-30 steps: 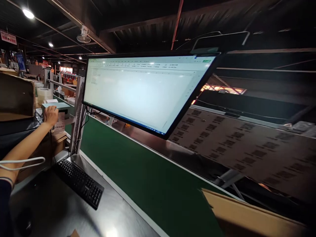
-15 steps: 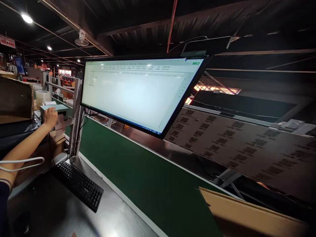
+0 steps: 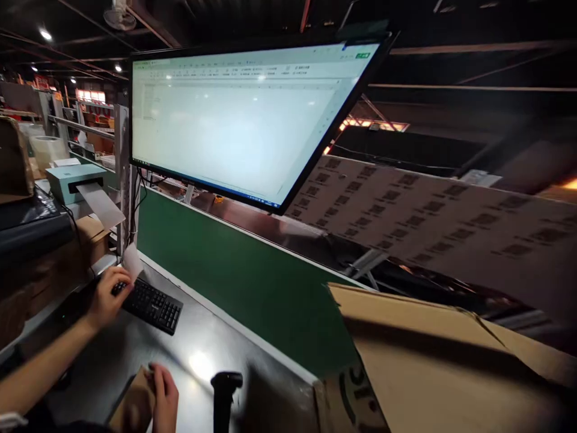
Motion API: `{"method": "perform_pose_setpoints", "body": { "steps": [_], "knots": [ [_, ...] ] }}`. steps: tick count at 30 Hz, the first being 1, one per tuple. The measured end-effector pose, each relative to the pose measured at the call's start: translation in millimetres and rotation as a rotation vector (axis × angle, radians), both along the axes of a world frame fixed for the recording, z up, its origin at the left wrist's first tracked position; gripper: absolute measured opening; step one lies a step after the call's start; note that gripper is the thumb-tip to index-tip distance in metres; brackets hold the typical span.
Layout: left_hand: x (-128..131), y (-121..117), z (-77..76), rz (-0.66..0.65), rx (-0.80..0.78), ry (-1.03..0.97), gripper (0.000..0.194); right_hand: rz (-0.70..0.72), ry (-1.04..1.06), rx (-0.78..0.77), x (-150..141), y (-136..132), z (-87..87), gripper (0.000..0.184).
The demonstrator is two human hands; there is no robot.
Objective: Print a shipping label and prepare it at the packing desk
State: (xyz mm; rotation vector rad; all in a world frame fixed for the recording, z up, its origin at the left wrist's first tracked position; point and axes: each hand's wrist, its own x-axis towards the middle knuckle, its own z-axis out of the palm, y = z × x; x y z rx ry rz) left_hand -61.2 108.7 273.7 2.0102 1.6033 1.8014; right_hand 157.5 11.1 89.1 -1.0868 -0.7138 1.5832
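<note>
Shiny metal counter [image 3: 189, 355] at seven o'clock, edged by a pale rail [image 3: 234, 328], green belt [image 3: 252, 276] beyond; dim, lamp-lit industrial hall around. Metal surface between keyboard [image 3: 155, 305] at eight and black scanner [image 3: 225, 388] near half past six; open cardboard box [image 3: 406, 349] at four to five. Monitor [image 3: 243, 132] at eleven, printer [image 3: 67, 182] between nine and ten. At eight, left hand [image 3: 108, 297] pinching thin white slip [image 3: 132, 262] beside the keyboard. At half past seven, right hand [image 3: 164, 394] gripping plain brown, flat-sided package [image 3: 135, 403], tilted, partly cut off by the frame.
</note>
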Motion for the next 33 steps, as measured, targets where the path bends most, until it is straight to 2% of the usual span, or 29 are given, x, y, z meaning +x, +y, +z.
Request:
{"method": "perform_pose_setpoints", "body": {
  "steps": [2, 3, 5, 8, 10, 13, 15, 17, 19, 21, 23, 24, 29, 33],
  "knots": [
    [27, -39, -43.3, -0.148, -0.197, -0.291, 0.026, 0.027, 0.232, -0.162, -21, -7, 18.1, 0.074],
    [36, -57, -60.4, -0.203, -0.3, -0.422, 0.03, 0.062, 0.362, -0.23, -32, -10, 29.6, 0.072],
    [47, -91, -84.2, -0.277, -0.459, -0.637, 0.036, 0.077, 0.553, -0.313, -49, -15, 50.8, 0.065],
    [45, -129, -101.5, -0.323, -0.566, -0.805, 0.039, -0.092, 0.656, -0.413, -63, -27, 65.7, 0.056],
    [35, -147, -108.2, -0.329, -0.624, -0.794, 0.038, -0.193, 0.615, -0.408, -64, -38, 63.3, 0.057],
    [17, -165, -116.9, -0.273, -0.751, -0.683, 0.042, -0.246, 0.414, -0.284, -49, -56, 49.8, 0.051],
    [8, -169, -121.7, -0.219, -0.862, -0.65, 0.053, -0.234, 0.202, -0.202, -29, -66, 38.9, 0.046],
    [8, -165, -126.2, -0.231, -1.009, -0.646, 0.069, -0.168, -0.048, -0.142, -5, -75, 28.5, 0.045],
    [13, -159, -131.8, -0.335, -1.168, -0.61, 0.074, -0.048, -0.261, -0.102, 15, -84, 19.4, 0.046],
    [21, -154, -138.9, -0.47, -1.252, -0.508, 0.061, 0.062, -0.358, -0.101, 26, -90, 11.6, 0.045],
    [27, -151, -147.2, -0.535, -1.233, -0.402, 0.045, 0.132, -0.427, -0.116, 27, -93, 4.8, 0.042],
    [28, -150, -151.4, -0.522, -1.213, -0.336, 0.039, 0.157, -0.471, -0.126, 25, -93, 1.5, 0.039],
    [23, -134, -165.4, -0.291, -1.201, 0.057, 0.03, 0.174, -0.787, -0.205, 2, -70, -10.7, 0.028],
    [22, -116, -166.3, -0.226, -1.135, 0.241, 0.028, 0.2, -1.039, -0.25, -12, -53, -9.9, 0.029]
  ]
}}
